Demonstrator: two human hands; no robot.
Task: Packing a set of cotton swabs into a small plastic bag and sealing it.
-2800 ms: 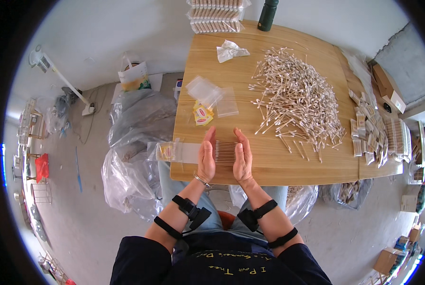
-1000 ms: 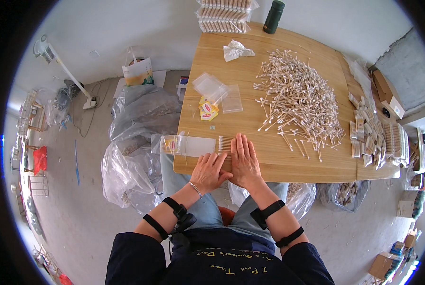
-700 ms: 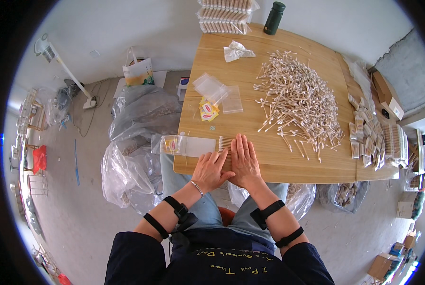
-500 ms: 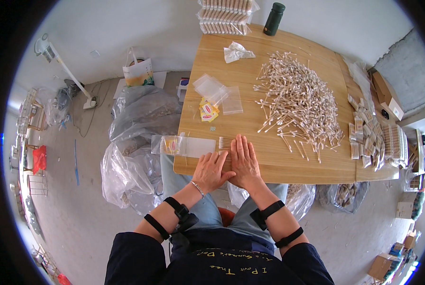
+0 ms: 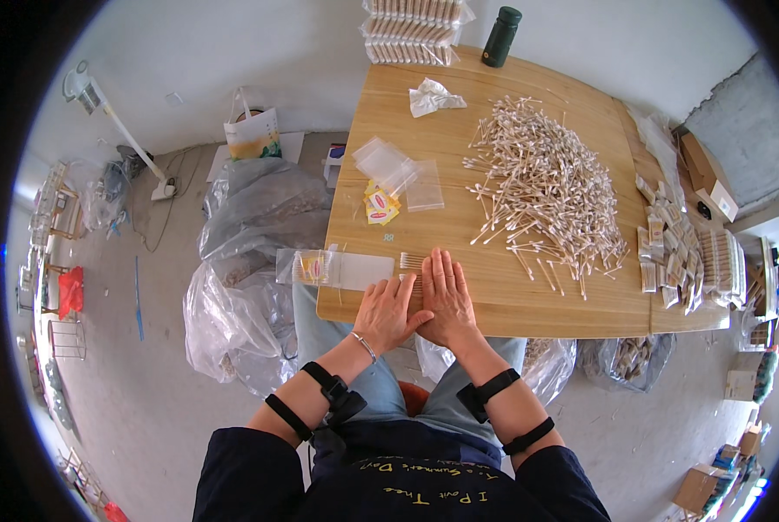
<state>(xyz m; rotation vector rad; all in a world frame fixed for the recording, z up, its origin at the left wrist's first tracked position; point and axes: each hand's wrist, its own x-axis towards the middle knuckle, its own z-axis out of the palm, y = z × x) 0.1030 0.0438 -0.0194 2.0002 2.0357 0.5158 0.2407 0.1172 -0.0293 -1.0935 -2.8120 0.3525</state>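
Note:
My right hand (image 5: 447, 300) lies flat near the table's front edge, its fingers stretched out together. It partly covers a small row of cotton swabs (image 5: 412, 260) lying side by side. Next to it my left hand (image 5: 387, 317) rests with fingers extended toward the same swabs, its thumb reaching to the right hand. Both hands are open; the parts of the swabs beneath them are hidden. Just left of the hands lies a clear plastic bag (image 5: 312, 268) with swabs and a yellow card in it, beside a white rectangular piece (image 5: 366, 271).
A large heap of loose cotton swabs (image 5: 550, 183) covers the table's right half. Clear bags (image 5: 386, 163), yellow cards (image 5: 381, 206) and crumpled tissue (image 5: 433, 97) lie farther back. Filled packets (image 5: 670, 239) sit at the right, stacked packs (image 5: 413, 33) and a dark green bottle (image 5: 501, 37) behind.

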